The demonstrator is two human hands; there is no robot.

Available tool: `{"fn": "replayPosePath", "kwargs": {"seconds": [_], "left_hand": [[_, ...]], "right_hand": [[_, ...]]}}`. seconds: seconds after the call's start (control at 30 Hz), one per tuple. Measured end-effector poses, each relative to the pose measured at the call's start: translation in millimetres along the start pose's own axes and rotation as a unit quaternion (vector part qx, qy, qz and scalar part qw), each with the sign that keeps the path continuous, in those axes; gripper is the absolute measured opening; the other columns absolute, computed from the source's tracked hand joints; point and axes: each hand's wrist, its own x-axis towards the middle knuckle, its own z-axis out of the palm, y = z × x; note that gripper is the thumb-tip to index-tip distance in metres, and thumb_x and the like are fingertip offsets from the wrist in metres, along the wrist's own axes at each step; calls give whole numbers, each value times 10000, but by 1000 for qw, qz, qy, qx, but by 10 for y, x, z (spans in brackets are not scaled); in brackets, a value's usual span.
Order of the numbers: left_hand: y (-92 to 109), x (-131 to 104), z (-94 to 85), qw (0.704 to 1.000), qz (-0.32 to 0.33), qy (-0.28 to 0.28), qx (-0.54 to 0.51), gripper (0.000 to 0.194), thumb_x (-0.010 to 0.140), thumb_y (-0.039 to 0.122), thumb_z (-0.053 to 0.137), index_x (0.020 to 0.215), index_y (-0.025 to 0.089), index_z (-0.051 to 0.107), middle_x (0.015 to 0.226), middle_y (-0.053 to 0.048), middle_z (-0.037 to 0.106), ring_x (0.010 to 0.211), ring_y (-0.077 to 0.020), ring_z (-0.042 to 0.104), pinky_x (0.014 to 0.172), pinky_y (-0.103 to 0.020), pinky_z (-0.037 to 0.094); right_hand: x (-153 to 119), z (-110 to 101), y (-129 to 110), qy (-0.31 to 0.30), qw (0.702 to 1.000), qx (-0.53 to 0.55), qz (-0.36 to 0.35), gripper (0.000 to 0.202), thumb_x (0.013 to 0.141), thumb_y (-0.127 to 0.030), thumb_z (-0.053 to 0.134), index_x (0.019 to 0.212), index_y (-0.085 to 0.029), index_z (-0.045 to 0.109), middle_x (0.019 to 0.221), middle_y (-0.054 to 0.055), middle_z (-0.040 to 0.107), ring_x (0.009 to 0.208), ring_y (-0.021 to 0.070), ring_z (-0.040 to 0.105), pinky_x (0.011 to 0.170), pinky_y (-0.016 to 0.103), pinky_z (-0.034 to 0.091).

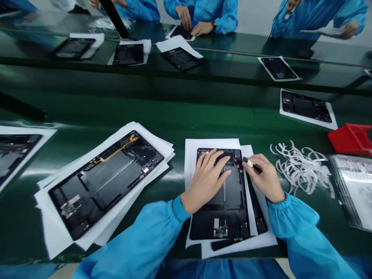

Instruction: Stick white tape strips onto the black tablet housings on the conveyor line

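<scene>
In front of me lies a black tablet housing [232,219] on white sheets, with a second black housing [255,207] partly hidden beneath it. My left hand [207,181] rests over its upper part, fingers spread, holding nothing. At the top right corner my right hand [266,176] pinches a short dark pen-like tool [252,164] with a pale cream section. Its tip is at the housing's right edge; whether it touches cannot be made out. To the left, another tablet housing [107,182] with an orange ribbon cable [119,149] lies slantwise on stacked white sheets [54,240].
Curled white strips [305,166] are heaped at right, near a red bin [351,138] and stacked clear trays [356,190]. More housings [308,105] lie on paper along the green bench [180,116] and raised shelf. Co-workers in blue sleeves [225,17] work across it.
</scene>
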Motion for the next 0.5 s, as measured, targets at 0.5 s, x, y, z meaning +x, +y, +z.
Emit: {"fn": "replayPosePath", "kwargs": {"seconds": [0.5], "left_hand": [[58,320,156,994,-22,3,-104,90,894,223,649,842,249,718,1210,-9,655,1261,-243,485,1086,-480,321]], "right_hand": [[-247,148,60,93,937,303,146,276,799,-447,730,868,-204,618,779,6,651,628,153,660,645,311,573]]}}
